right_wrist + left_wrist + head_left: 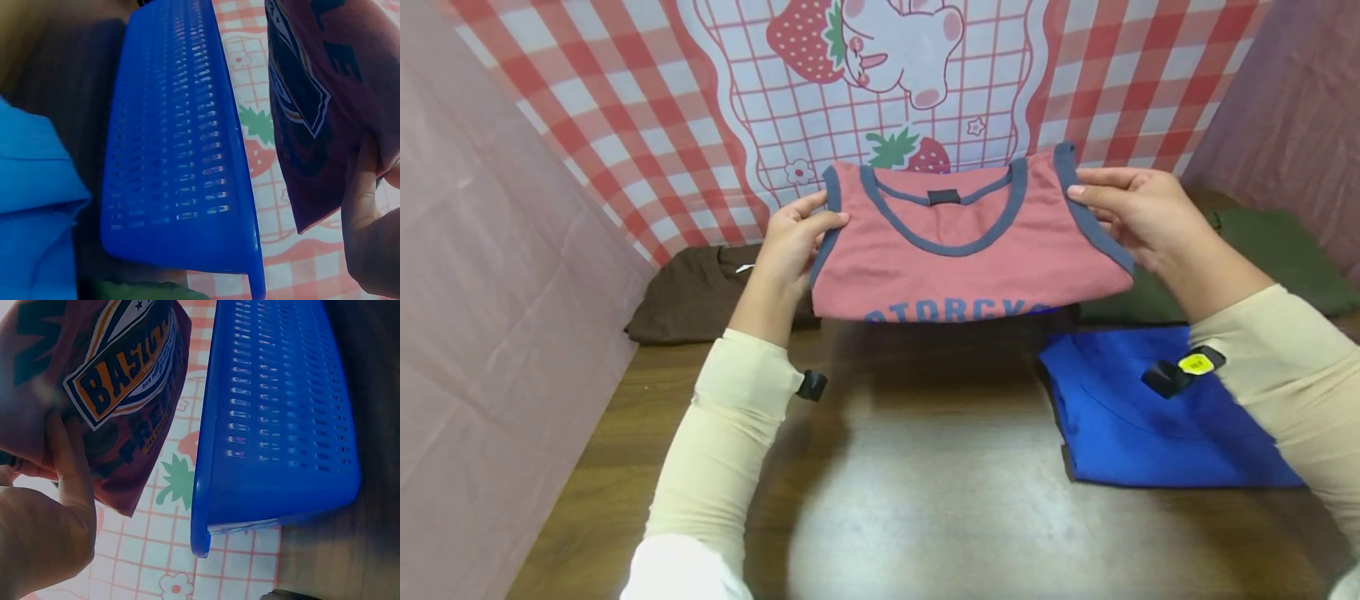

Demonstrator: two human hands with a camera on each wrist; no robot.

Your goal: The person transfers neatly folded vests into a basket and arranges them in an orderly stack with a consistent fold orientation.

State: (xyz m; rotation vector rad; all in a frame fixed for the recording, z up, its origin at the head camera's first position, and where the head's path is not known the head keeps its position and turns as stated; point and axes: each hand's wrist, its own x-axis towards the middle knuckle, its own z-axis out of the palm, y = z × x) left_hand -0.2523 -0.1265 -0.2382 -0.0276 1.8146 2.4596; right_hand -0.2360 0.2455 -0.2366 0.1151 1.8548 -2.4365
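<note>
A folded pink shirt (917,275) with blue-grey trim and a dark neck label is held up off the table, its lettering partly out of sight. My left hand (790,246) pinches its left edge near the shoulder, thumb in front. On the opposite edge, my right hand (1150,221) pinches the trim between thumb and fingers. The wrist views show the shirt's printed front (119,381) and a blue plastic basket (172,137) with slotted walls. That basket stands below the shirt, which hides nearly all of it in the head view.
A folded brown garment (688,296) lies at the back left of the wooden table (910,492). A green garment (1270,258) is at the back right, with a folded blue garment (1165,417) in front of it. A checked cloth (625,108) hangs behind.
</note>
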